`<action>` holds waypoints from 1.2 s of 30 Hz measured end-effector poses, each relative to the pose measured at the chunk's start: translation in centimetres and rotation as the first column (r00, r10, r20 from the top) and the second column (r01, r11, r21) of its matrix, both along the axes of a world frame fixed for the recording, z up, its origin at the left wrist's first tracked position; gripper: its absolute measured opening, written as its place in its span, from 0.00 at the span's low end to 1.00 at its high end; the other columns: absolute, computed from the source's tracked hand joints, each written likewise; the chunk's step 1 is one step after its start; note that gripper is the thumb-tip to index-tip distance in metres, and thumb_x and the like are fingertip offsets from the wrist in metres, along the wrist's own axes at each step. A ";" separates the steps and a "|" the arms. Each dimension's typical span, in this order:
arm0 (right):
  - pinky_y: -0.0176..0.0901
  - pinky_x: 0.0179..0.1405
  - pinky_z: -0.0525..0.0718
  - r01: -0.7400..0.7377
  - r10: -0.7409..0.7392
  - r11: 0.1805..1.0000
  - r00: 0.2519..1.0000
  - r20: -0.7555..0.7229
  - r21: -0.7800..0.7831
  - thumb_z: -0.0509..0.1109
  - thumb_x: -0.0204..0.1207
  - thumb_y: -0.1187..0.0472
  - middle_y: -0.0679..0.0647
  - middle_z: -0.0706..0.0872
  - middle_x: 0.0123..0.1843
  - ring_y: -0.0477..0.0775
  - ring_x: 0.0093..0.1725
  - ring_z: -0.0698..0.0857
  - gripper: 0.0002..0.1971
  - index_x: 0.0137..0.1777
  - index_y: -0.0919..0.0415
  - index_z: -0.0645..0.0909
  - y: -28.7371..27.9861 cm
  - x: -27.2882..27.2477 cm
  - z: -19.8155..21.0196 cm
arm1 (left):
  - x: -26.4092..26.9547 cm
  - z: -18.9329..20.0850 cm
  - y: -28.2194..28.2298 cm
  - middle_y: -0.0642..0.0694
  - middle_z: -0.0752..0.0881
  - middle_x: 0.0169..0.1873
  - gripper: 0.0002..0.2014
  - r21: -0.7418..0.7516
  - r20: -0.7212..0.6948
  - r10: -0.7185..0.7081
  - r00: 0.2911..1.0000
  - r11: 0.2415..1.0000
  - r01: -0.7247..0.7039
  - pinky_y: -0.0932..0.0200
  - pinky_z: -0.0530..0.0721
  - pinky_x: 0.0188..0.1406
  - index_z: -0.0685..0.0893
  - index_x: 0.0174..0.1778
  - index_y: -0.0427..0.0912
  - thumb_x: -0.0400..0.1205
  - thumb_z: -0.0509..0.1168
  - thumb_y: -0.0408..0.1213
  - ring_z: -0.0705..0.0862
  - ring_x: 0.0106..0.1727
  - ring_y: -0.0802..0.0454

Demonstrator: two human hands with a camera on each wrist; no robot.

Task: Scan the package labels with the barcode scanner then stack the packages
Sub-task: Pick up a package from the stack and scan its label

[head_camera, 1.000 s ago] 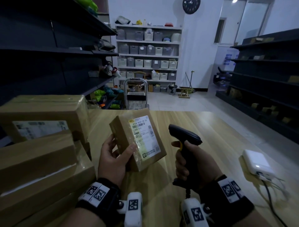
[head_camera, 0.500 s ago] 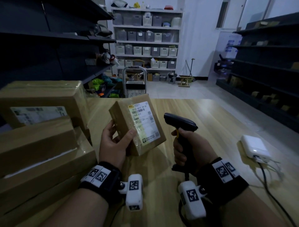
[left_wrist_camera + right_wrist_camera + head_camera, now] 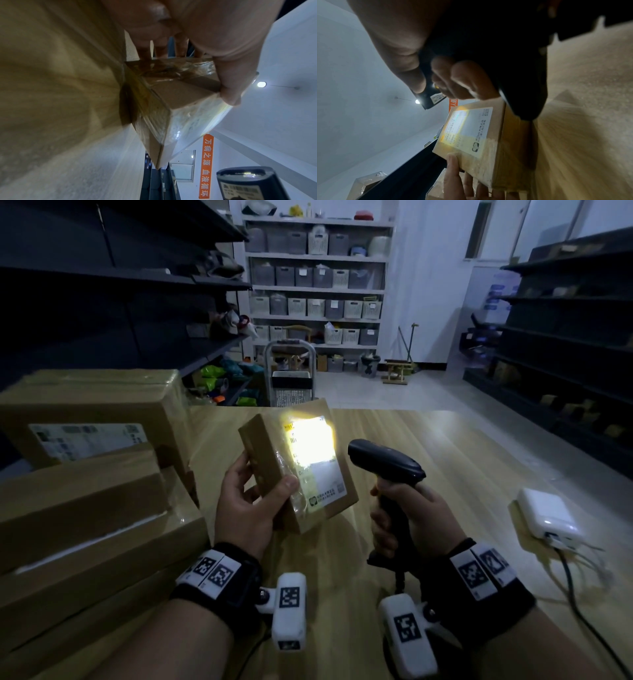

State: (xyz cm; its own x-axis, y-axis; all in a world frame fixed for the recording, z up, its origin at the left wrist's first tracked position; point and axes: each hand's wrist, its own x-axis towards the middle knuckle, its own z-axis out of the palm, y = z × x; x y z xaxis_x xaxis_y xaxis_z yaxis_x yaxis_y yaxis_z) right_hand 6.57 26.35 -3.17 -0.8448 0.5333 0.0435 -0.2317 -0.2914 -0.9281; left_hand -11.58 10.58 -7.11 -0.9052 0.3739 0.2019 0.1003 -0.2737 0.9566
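While the scanner light falls on the label: the head view shows both hands raised over the table (image 3: 445, 446).
Left grip: the left hand (image 3: 245, 510) is clamped on the small package (image 3: 270, 446), thumb on its front face, fingers behind it.
Small package: tilted, label (image 3: 317, 460) facing up and toward the person; whether its lower corner touches the wooden table cannot be told.
Label: its upper part is washed out by a bright yellow-white glow; the lower part shows a logo and a small square code.
Right grip: the right hand (image 3: 407, 518) is wrapped round the handle of the barcode scanner (image 3: 385, 462), head aimed at the label, just beside the package.
Stacked packages (image 3: 85, 491): larger cardboard boxes piled at the table's left, one with a label on its side; all closed and taped, contents hidden.
White box (image 3: 548, 517): on the table at right, cables running from it.
Back shelves (image 3: 317, 285): rows of grey and white bins; contents too small to tell.
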 end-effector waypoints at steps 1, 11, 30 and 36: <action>0.45 0.23 0.70 -0.003 0.003 1.000 1.000 -0.001 0.002 0.75 0.76 0.58 0.63 0.71 0.29 0.56 0.20 0.71 0.10 0.47 0.64 0.81 0.0 0.0 0.0 | 0.0 0.0 0.0 0.65 0.87 0.74 0.42 -0.006 -0.003 0.002 1.000 1.000 -0.002 0.40 0.95 0.61 0.79 0.71 0.80 0.62 0.91 0.58 0.90 0.71 0.52; 0.45 0.24 0.69 -0.026 0.026 1.000 1.000 -0.008 0.011 0.75 0.76 0.56 0.63 0.70 0.29 0.56 0.19 0.70 0.11 0.47 0.64 0.81 0.0 0.1 0.0 | 0.1 0.0 0.1 0.66 0.85 0.72 0.46 -0.008 -0.018 0.003 1.000 1.000 -0.003 0.44 0.95 0.58 0.77 0.81 0.70 0.64 0.86 0.57 0.89 0.72 0.51; 0.47 0.28 0.69 0.006 -0.007 1.000 0.999 0.046 0.015 0.83 0.65 0.51 0.63 0.72 0.29 0.57 0.21 0.70 0.23 0.52 0.65 0.81 0.5 0.1 -0.5 | -0.5 -0.4 -0.3 0.62 0.87 0.77 0.51 -0.001 0.021 0.067 0.998 0.998 -0.067 0.36 0.95 0.64 0.77 0.86 0.68 0.64 0.89 0.58 0.90 0.73 0.50; 0.46 0.27 0.71 0.077 -0.077 0.996 0.997 0.009 -0.047 0.76 0.77 0.51 0.61 0.74 0.31 0.58 0.22 0.71 0.22 0.63 0.68 0.85 1.3 -0.3 -0.6 | -0.4 -0.3 0.1 0.57 0.86 0.76 0.44 0.013 0.059 0.046 0.997 0.999 -0.047 0.48 0.93 0.58 0.76 0.88 0.61 0.75 0.87 0.49 0.91 0.69 0.51</action>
State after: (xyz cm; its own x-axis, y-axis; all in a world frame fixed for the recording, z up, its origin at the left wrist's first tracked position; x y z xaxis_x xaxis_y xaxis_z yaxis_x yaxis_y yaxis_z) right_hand 6.28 27.64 -3.82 -0.8015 0.5979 0.0107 -0.2486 -0.3169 -0.9153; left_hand -11.95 10.64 -7.36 -0.9321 0.3284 0.1528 0.0570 -0.2836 0.9573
